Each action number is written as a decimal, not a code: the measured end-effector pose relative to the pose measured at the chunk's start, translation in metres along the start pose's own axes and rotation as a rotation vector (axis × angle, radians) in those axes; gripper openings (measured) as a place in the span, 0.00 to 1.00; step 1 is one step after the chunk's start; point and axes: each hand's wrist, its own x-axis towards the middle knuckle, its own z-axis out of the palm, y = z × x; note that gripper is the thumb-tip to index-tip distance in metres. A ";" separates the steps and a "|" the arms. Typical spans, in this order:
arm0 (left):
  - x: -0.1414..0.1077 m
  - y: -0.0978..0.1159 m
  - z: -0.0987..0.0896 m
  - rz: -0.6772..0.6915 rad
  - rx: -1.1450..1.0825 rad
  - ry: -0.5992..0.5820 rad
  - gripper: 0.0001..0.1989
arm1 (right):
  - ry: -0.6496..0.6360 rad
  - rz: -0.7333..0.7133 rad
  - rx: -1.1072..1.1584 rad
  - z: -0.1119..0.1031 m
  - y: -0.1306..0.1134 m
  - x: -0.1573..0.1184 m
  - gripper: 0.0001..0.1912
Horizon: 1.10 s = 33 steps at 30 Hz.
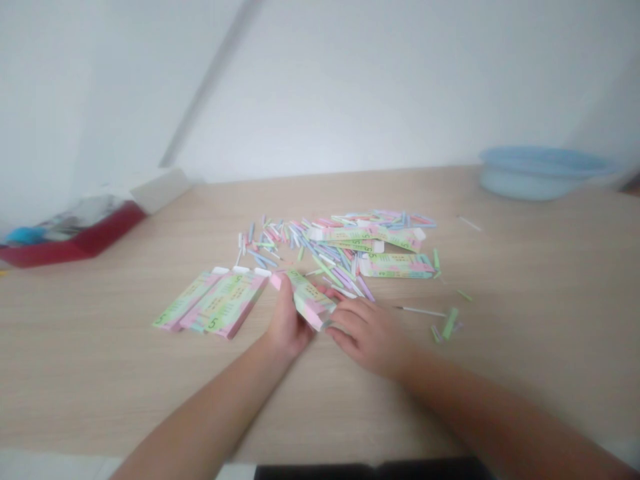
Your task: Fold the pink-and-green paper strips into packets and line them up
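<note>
My left hand point(289, 321) is wrapped round a small pastel cardboard box point(311, 298), thumb on its left side. My right hand point(373, 333) has its fingers curled at the near right end of that box, touching it. The box is green, pink and yellow and lies tilted between the hands, just above the table. Left of my left hand lie several similar flat boxes point(227, 303) side by side. Beyond the hands is a loose heap of thin pastel sticks point(327, 257). More boxes point(397, 265) rest on and beside the heap. Blur hides the print.
A light wooden table point(100, 373) carries everything. At the far left stands a dark red box point(95, 237) with mixed contents and a raised pale flap. A light blue basin point(540, 177) is at the back right. Small green pieces point(450, 323) and a thin stick point(423, 311) lie right of the heap.
</note>
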 end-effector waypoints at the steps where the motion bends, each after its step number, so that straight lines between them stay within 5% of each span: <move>1: 0.000 0.000 0.000 0.003 -0.003 0.001 0.33 | -0.007 0.006 0.014 0.000 0.000 0.000 0.09; 12: 0.000 0.000 0.000 0.048 0.034 0.058 0.31 | -0.098 -0.134 -0.079 0.002 0.000 -0.001 0.15; 18: -0.002 0.001 0.001 0.005 0.054 0.028 0.33 | -0.026 -0.181 -0.091 0.002 0.002 0.001 0.16; 26: -0.004 0.001 0.004 -0.002 0.015 0.009 0.31 | -0.018 -0.191 -0.112 -0.001 0.001 0.002 0.17; 33: 0.000 0.001 -0.002 0.015 0.008 0.031 0.32 | 0.026 -0.060 -0.050 0.003 0.003 -0.002 0.13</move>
